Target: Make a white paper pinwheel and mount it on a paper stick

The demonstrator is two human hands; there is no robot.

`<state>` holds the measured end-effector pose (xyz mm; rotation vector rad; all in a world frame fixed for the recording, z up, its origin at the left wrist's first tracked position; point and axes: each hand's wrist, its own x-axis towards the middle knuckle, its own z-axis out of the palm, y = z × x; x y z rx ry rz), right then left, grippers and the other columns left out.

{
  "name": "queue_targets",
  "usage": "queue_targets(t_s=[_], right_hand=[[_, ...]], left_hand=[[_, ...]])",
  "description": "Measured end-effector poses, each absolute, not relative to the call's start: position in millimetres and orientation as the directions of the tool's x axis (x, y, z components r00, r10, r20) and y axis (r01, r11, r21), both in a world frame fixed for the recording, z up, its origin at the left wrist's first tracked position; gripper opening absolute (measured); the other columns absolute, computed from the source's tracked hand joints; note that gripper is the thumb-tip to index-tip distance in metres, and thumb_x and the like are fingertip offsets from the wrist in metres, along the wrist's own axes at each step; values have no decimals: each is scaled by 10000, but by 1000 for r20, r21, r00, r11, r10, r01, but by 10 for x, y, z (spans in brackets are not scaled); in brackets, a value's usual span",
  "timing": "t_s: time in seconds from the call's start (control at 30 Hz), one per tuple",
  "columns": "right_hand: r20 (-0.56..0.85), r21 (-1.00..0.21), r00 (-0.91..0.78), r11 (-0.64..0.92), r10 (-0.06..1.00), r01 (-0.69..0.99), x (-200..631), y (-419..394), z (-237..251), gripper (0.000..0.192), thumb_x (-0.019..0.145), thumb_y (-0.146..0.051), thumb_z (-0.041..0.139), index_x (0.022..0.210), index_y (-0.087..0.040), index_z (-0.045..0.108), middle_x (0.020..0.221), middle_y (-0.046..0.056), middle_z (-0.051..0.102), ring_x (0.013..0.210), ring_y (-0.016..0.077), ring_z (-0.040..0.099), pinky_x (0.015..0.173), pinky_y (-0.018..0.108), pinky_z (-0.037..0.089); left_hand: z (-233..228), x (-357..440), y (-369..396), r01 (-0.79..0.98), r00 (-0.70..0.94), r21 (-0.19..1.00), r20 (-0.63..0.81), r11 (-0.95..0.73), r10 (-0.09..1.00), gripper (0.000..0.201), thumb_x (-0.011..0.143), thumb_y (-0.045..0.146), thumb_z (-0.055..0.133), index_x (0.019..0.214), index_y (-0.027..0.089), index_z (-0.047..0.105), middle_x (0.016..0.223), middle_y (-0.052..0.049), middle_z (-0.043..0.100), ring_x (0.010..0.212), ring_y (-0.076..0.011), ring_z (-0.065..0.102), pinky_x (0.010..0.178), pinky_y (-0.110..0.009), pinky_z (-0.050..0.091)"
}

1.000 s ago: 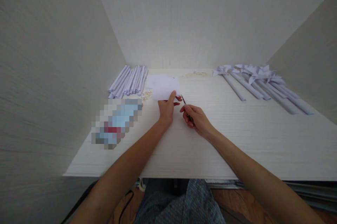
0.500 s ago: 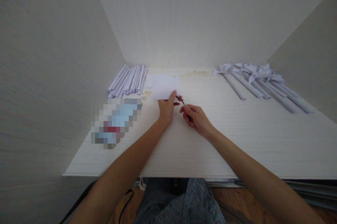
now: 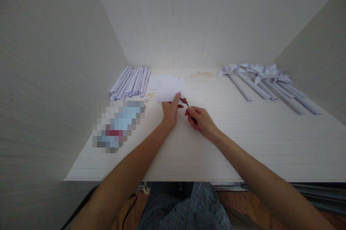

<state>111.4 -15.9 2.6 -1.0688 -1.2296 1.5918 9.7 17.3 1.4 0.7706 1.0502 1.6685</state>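
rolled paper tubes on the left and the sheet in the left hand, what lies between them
In the head view, a small pile of pale scraps lies between the rolled paper tubes and the sheet.

White table (image 3: pixel 243 143), paper rolls (image 3: pixel 130 83)

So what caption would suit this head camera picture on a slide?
Left hand holds a white paper sheet while right hand works small scissors at its edge.
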Motion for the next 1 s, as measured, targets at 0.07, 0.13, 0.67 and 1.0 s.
queue_targets(t_s=[0.07, 0.13, 0.67, 1.0], right_hand=[[-122, -980, -292, -163, 949, -119, 1113, -156, 20, 251, 713, -398, 523, 623, -164, 499, 354, -92, 387, 269, 17, 235, 289, 171, 99], [-122, -978, -296, -165, 947, -126, 1113, -155, 15, 243, 718, -391, 518, 626, -166, 500, 354, -95, 383, 268, 16, 229, 288, 171, 99], [-143, -976, -305, -186, 941, -115, 1112, -166, 57, 233, 728, -378, 513, 641, -163, 511, 352, -98, 363, 273, 20, 212, 299, 188, 93], [-83, -976, -217, -123, 973, -179, 1146, -219, 34, 312, 711, -469, 527, 844, -199, 446, 468, -99, 474, 299, 30, 284, 309, 173, 136]], left_hand=[[16, 97, 172, -393, -321, 908, 10, -143, 947, 170, 626, 284, 622, 694, 141, 561, 562, 21, 579, 503, -88, 563, 399, -166, 354], [21, 98, 171, -396, -322, 907, 10, -144, 947, 173, 623, 284, 625, 693, 140, 561, 558, 21, 578, 499, -88, 562, 398, -167, 355], [29, 98, 171, -427, -325, 892, -2, -145, 946, 156, 610, 271, 627, 663, 144, 554, 535, 25, 568, 471, -81, 542, 391, -170, 342], [59, 78, 158, -446, -304, 891, -64, -82, 950, 162, 598, 273, 620, 661, 134, 565, 509, 36, 562, 442, -72, 521, 408, -177, 345]])
